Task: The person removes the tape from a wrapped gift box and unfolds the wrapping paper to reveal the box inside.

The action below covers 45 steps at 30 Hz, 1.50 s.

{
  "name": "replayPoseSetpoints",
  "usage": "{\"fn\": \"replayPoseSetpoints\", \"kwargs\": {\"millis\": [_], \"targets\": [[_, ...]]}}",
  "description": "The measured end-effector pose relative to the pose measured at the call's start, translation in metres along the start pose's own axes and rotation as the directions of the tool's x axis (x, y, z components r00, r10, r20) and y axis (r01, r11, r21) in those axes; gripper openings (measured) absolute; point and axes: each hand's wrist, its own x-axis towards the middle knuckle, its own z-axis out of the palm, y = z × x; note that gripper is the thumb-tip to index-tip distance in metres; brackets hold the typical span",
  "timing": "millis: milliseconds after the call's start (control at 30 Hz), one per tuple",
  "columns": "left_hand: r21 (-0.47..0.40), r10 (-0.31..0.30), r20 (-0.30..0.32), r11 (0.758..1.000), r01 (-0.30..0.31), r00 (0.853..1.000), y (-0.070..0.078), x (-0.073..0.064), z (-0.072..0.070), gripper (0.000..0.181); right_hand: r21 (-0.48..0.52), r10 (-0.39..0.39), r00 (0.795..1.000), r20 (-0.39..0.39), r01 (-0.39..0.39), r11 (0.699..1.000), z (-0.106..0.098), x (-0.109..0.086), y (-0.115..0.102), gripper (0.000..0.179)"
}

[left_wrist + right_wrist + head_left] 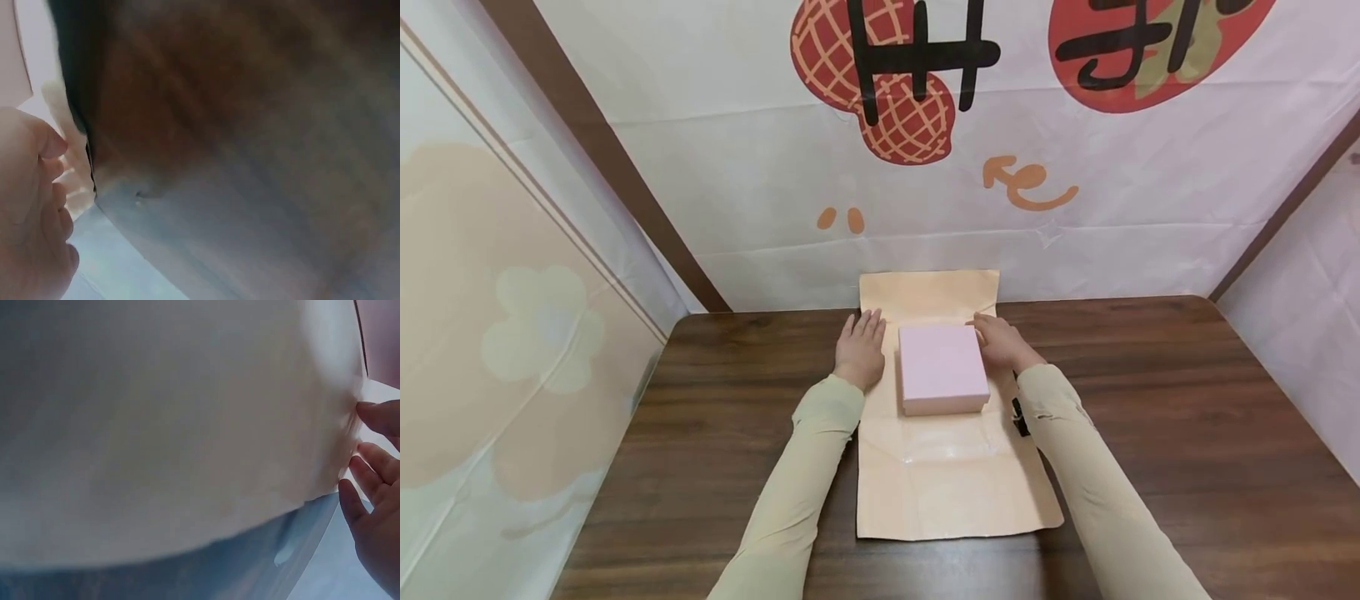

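Note:
A pale pink lidded box sits on a long tan sheet of paper with fold creases across it. My left hand rests on the sheet's left edge, palm down and fingers straight, a little apart from the box. On the other side, my right hand lies beside the box's upper right corner, its fingers reaching over the paper. The right wrist view has these fingers loosely bent with their tips at the paper's edge. Part of the sheet is hidden under the box.
The dark wooden table spreads out on both sides of the paper. A white printed cloth hangs right behind the table's far edge, and another panel stands along the left. A small black object shows at the right wrist.

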Motion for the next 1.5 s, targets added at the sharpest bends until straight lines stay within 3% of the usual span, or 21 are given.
{"fn": "replayPoseSetpoints", "kwargs": {"millis": [167,300,633,900,1367,1433,1467,1500], "targets": [[-0.120,0.000,0.050,0.993,0.006,0.999,-0.003,-0.001,0.009,0.061,-0.014,0.018,1.000,0.019,-0.018,1.000,0.002,-0.009,-0.001,0.045],[-0.180,0.001,0.049,0.984,0.008,0.999,-0.006,-0.003,0.011,0.064,-0.007,0.028,1.000,0.009,-0.028,1.000,0.000,-0.012,-0.002,0.046],[-0.245,0.013,0.024,0.970,-0.007,1.000,-0.009,-0.005,0.009,0.065,-0.006,0.023,1.000,0.010,-0.023,1.000,0.000,-0.010,0.003,0.047],[-0.306,0.021,0.031,0.952,-0.011,0.999,-0.013,-0.006,0.014,0.067,0.044,-0.056,0.997,0.059,0.053,0.998,0.002,-0.011,0.010,0.050],[-0.298,0.013,0.088,0.955,0.014,0.996,-0.016,-0.002,0.013,0.066,-0.064,-0.017,0.992,0.124,0.025,0.998,-0.002,-0.011,0.002,0.053],[-0.305,0.011,0.097,0.952,0.020,0.995,-0.016,-0.001,0.014,0.067,-0.056,-0.009,0.991,0.131,0.016,0.998,-0.002,-0.010,0.003,0.054],[-0.325,0.018,0.059,0.946,0.003,0.998,-0.018,0.005,0.025,0.069,-0.054,-0.009,0.991,0.130,0.016,0.998,-0.002,-0.010,0.003,0.053],[-0.339,0.021,0.055,0.941,-0.001,0.998,-0.018,0.006,0.027,0.069,-0.051,-0.009,0.992,0.129,0.016,0.999,-0.002,-0.010,0.004,0.053]]}}
